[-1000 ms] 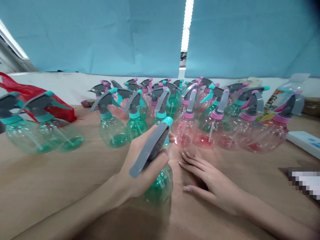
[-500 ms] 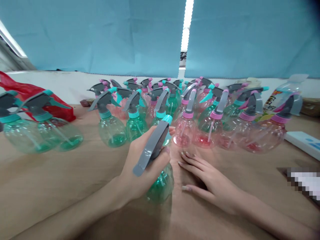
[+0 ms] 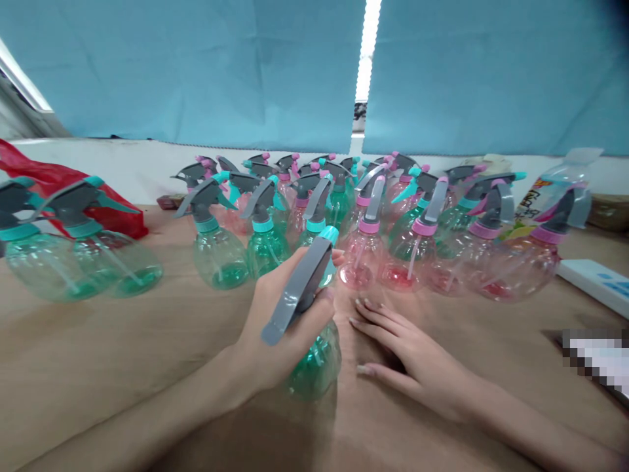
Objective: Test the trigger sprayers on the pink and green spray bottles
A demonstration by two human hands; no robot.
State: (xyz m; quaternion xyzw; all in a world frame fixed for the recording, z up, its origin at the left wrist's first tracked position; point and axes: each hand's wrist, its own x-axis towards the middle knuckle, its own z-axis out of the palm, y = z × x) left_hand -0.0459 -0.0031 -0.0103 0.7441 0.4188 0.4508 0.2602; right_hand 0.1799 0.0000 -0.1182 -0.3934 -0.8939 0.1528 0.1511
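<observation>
Left hand (image 3: 275, 328): fingers wrapped closed around the neck of a green spray bottle (image 3: 314, 364), just under its grey trigger (image 3: 297, 292). The bottle stands on the wooden table (image 3: 122, 347), tilted a little, with its teal nozzle pointing away from the person.

Right hand (image 3: 413, 364): just right of the held bottle, palm down on the table, fingers spread and loose, holding nothing. Not touching the bottle.

Behind the held bottle: a dense cluster of spray bottles (image 3: 344, 216), green-bodied ones toward the left (image 3: 219, 255), pink-bodied ones toward the right (image 3: 366, 262).

Well left of the held bottle: two more green bottles (image 3: 83, 265), side by side, with a red bag (image 3: 63, 187) behind them.

Far right of the held bottle: a white box (image 3: 597, 283) lying flat.

Beyond the cluster: a blue curtain (image 3: 196, 72).
</observation>
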